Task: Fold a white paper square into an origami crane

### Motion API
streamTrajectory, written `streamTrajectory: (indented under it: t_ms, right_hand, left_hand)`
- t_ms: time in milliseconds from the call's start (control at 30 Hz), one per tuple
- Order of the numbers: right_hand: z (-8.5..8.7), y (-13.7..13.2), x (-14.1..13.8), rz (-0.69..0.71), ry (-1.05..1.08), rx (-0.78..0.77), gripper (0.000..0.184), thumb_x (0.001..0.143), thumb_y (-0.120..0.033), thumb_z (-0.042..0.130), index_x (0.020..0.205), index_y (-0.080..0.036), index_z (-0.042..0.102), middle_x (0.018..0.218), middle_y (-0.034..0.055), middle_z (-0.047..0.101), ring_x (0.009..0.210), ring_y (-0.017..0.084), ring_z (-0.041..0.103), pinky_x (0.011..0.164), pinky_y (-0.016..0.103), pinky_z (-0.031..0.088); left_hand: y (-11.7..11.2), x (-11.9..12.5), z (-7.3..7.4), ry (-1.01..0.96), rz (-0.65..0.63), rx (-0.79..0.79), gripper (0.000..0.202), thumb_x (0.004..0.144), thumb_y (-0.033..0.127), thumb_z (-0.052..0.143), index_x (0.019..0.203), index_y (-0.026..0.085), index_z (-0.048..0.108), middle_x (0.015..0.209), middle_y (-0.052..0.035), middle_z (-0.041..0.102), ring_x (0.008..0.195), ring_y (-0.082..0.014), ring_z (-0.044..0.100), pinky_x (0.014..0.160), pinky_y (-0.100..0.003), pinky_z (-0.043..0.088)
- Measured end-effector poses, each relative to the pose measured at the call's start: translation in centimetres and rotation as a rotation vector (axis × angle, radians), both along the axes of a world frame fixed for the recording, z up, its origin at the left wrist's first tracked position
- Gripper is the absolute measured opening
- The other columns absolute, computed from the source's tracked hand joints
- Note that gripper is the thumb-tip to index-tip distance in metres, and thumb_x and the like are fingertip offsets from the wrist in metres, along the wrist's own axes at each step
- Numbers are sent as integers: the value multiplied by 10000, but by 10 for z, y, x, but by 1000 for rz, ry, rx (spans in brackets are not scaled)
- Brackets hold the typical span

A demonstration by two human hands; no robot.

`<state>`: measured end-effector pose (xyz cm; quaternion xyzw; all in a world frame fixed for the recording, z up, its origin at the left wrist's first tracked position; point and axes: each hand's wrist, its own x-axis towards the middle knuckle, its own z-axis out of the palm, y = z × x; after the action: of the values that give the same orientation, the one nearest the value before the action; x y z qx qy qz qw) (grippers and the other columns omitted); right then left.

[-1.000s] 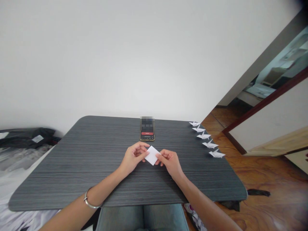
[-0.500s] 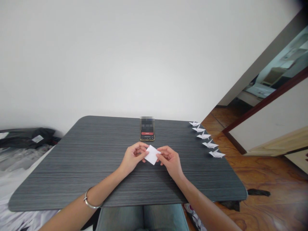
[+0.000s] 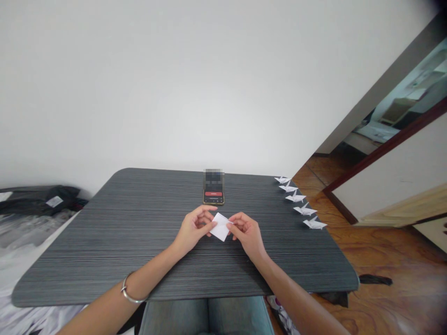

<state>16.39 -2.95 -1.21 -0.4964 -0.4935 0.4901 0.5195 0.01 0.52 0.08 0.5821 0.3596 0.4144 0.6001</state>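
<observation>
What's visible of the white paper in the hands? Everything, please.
The white paper is small, plain and roughly square, with straight edges; it looks folded, but the layers can't be counted. It is turned like a diamond, one corner toward the person. The left hand grips its left corner and the right hand its right, thumbs on top. It is over the dark table, nearer than the phone; whether it touches the tabletop is unclear.

Way free over left tabletop (image 3: 115, 223); phone (image 3: 213, 190) blocks just beyond paper (image 3: 220, 229); folded birds (image 3: 295, 198) along right edge.
</observation>
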Motion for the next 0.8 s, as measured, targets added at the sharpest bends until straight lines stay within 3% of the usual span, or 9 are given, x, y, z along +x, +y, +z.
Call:
streamTrajectory:
  t_ms: [200, 367, 500, 667, 800]
  right_hand:
    - [-3, 1, 1, -11, 6, -9, 155, 674, -304, 626, 708, -176, 546, 552, -26, 579, 471, 94, 508, 386, 176, 378]
    - [-2, 0, 0, -2, 6, 26, 163, 686, -295, 617, 796, -180, 583, 582, -20, 580, 476, 91, 490, 393, 182, 387]
    - [-1, -1, -1, 18, -16, 50, 132, 696, -281, 608, 777, -178, 601, 571, -18, 578, 460, 82, 476, 395, 182, 390]
    - [-2, 0, -1, 43, 0, -4, 154, 670, -301, 632, 740, -172, 584, 559, -13, 592, 475, 104, 530, 399, 197, 421]
    - [-2, 1, -2, 29, 43, -25, 176, 629, -307, 666, 671, -166, 569, 517, -25, 584, 435, 93, 516, 423, 212, 441]
  left_hand:
    - [0, -1, -1, 24, -50, -16, 255, 662, 246, 645, 876, 113, 603, 686, -17, 567, 538, -80, 504, 458, -179, 440]
    - [2, -2, 4, -81, -115, -71, 197, 623, 217, 671, 793, 118, 647, 894, -57, 576, 645, -96, 522, 502, -178, 437]
    - [3, -1, 2, -53, -166, -118, 190, 639, 242, 659, 785, 120, 660, 847, -45, 582, 629, -97, 531, 486, -181, 440]
    - [4, 0, -6, 22, -142, -136, 214, 645, 295, 655, 708, 93, 629, 601, -20, 596, 526, -98, 535, 455, -191, 452]
    - [2, 1, -7, 17, -153, -141, 295, 644, 300, 657, 860, 102, 630, 653, -27, 619, 561, -113, 557, 464, -202, 469]
